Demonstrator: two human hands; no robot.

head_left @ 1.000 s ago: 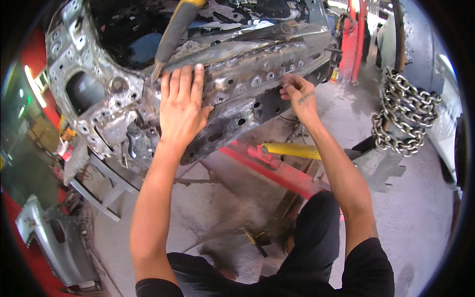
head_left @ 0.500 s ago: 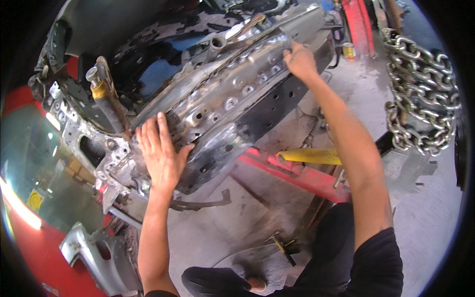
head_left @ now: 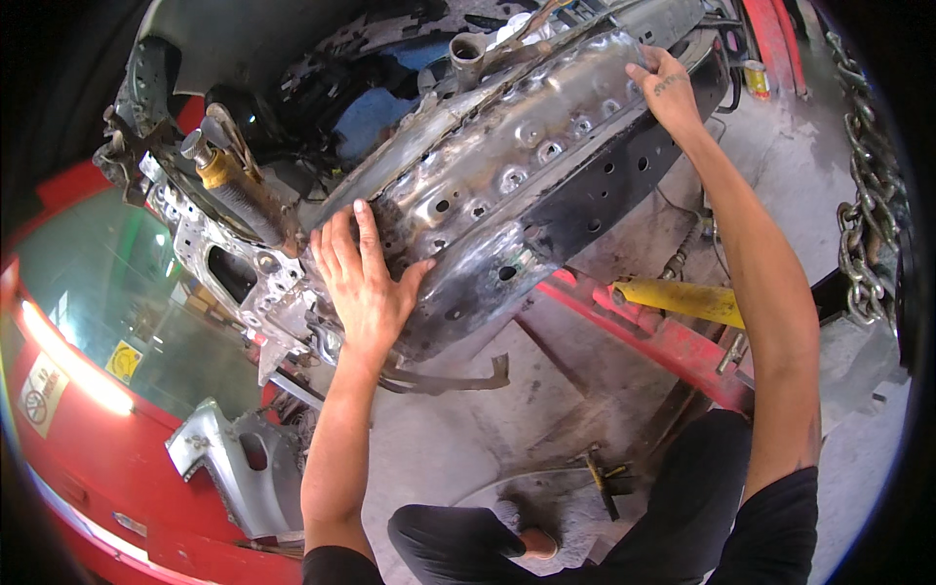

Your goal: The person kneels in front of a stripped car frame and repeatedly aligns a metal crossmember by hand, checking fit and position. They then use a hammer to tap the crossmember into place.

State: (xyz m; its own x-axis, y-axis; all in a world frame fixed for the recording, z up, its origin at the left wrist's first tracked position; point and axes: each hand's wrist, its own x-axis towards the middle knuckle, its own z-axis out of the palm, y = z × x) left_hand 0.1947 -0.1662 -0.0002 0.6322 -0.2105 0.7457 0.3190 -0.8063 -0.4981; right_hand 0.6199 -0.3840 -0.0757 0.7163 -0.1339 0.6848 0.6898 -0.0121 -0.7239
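Note:
A long bare-metal sill panel (head_left: pixel 507 132) with several round holes and weld-like marks runs diagonally across a stripped car body. A black lower sill section (head_left: pixel 575 210) lies along its near side, scuffed to bare metal at the left. My left hand (head_left: pixel 366 292) rests on the left end of these parts, palm down, fingers stretched and thumb apart. At the far right end, my right hand (head_left: pixel 671 96) has bent fingers and thumb closed at the sill panel; part of the fingertips' contact is hidden.
A strut with a yellow collar (head_left: pixel 219 174) stands at left. Below are a red beam (head_left: pixel 673 351) and a yellow bar (head_left: pixel 678 300). Heavy chain (head_left: pixel 866 185) hangs at right. A silver body part (head_left: pixel 229 463) leans by a red door, and a hammer-like tool (head_left: pixel 602 483) is on the floor.
The whole view has shifted, so the car body and both arms appear farther right. My left hand stays on the panel's left end; my right hand stays at its far end.

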